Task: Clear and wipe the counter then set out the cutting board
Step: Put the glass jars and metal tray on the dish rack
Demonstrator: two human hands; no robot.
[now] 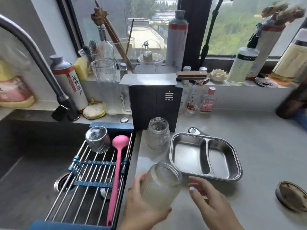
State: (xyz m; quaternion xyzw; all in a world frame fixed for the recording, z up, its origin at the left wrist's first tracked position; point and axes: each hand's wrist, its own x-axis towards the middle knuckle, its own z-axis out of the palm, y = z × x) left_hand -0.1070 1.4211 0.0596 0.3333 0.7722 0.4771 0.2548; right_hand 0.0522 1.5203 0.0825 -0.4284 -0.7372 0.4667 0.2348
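My left hand grips a ribbed glass jar tilted above the grey counter, near its left edge by the sink. My right hand hovers just right of the jar, fingers relaxed and holding nothing. A second ribbed jar stands upright on the counter behind. Beside it lies a two-compartment steel tray with a bottle opener at its far rim. A round lid lies at the right. No cutting board or cloth shows.
A roll-up rack over the sink carries an upturned jar and a pink ladle. A black box stands at the counter's back. Bottles, glasses and sponges crowd the windowsill. A grey faucet arches at left.
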